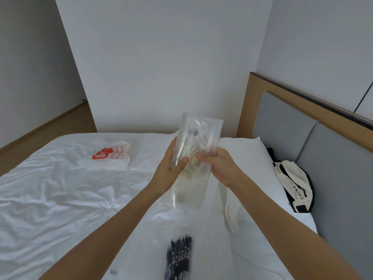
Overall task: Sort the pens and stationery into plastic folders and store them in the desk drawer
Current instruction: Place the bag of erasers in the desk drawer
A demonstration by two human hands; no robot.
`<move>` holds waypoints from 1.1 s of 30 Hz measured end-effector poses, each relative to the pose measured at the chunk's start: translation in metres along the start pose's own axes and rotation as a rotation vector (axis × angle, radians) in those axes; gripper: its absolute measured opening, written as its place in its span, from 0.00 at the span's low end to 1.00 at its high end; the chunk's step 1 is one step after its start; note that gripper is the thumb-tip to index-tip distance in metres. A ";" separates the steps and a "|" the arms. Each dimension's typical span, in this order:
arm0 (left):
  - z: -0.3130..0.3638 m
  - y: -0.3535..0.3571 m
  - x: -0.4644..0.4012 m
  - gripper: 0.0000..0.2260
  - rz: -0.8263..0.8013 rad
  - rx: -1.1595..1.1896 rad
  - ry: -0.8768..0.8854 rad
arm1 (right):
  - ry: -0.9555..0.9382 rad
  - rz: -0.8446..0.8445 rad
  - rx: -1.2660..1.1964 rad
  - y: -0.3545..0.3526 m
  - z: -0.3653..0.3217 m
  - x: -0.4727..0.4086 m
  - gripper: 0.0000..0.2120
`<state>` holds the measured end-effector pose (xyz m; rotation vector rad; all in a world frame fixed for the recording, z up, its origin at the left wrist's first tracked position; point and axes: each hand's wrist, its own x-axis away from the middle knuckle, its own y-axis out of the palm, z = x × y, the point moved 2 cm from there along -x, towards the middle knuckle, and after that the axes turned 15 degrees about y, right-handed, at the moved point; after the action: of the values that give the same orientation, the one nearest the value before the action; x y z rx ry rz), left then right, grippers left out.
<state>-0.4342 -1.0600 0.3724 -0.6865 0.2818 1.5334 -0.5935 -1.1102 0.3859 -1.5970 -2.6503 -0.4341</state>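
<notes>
Above the white bed I hold a clear plastic folder (196,136) upright; pale, blurred stationery shows through it. My left hand (168,169) grips its left edge, thumb across the front. My right hand (219,164) pinches its right side at mid height. Below my arms a second clear folder (159,245) lies on the sheet, and a bundle of dark pens (179,257) lies inside or on it. A white strip with yellow print (230,215) lies under my right forearm.
A red and white plastic bag (110,155) lies on the crumpled sheet (50,199) at the left. A cream and black waist bag (294,185) rests by the grey headboard (333,158). A pillow (242,144) sits behind the folder. Wooden floor shows far left.
</notes>
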 end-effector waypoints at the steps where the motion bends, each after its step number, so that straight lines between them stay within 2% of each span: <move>1: 0.001 -0.001 0.000 0.31 0.003 0.007 -0.011 | -0.012 0.006 -0.004 0.001 0.000 0.000 0.08; 7: 0.024 0.003 0.000 0.23 -0.001 0.045 0.013 | -0.051 -0.001 -0.012 0.009 -0.007 0.006 0.09; 13: 0.024 0.007 0.000 0.20 -0.021 0.064 0.021 | -0.025 -0.007 0.001 0.015 -0.010 0.007 0.17; 15: 0.021 0.008 0.002 0.20 -0.007 0.109 -0.003 | -0.022 -0.014 0.001 0.017 -0.010 0.007 0.17; 19: 0.014 0.009 0.003 0.28 0.007 0.170 -0.081 | -0.021 -0.028 0.021 0.017 -0.011 0.005 0.19; 23: 0.013 0.010 0.002 0.26 0.002 0.222 -0.106 | -0.043 -0.012 0.097 0.015 -0.013 0.006 0.19; 27: 0.010 0.009 0.005 0.25 0.027 0.279 -0.137 | -0.119 0.071 0.279 0.019 -0.015 0.011 0.17; 29: 0.010 0.008 0.007 0.25 0.051 0.290 -0.143 | -0.172 0.168 0.437 0.020 -0.017 0.012 0.17; 31: 0.008 0.007 0.009 0.25 0.066 0.291 -0.147 | -0.178 0.354 0.626 0.017 -0.017 0.007 0.25; 33: 0.007 0.005 0.011 0.25 0.082 0.302 -0.153 | -0.166 0.474 0.676 0.014 -0.014 0.003 0.39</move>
<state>-0.4405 -1.0479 0.3706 -0.3215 0.4202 1.5703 -0.5842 -1.1046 0.4032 -1.9371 -2.0312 0.5631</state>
